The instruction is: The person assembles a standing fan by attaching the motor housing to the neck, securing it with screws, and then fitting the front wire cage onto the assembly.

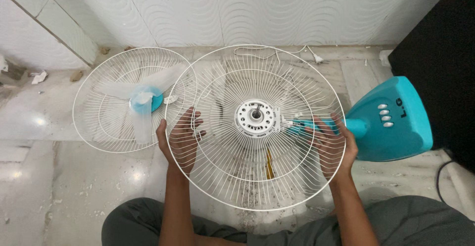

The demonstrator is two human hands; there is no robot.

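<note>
We are holding rear fan guard (pixel 255 176) rim, left grip (pixel 181 139) and right grip (pixel 334 147) both curled around thin wires; judging it light, springy, easily bent.

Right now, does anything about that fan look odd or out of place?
Yes. The fan lies in pieces on a dusty floor. The left hand and right hand hold its rear grille, while the blades rest inside the front grille beside it.

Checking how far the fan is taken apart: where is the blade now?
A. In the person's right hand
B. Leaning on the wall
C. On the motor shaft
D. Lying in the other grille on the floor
D: the blade lies inside the second grille on the floor, left of the grille both hands hold.
</note>
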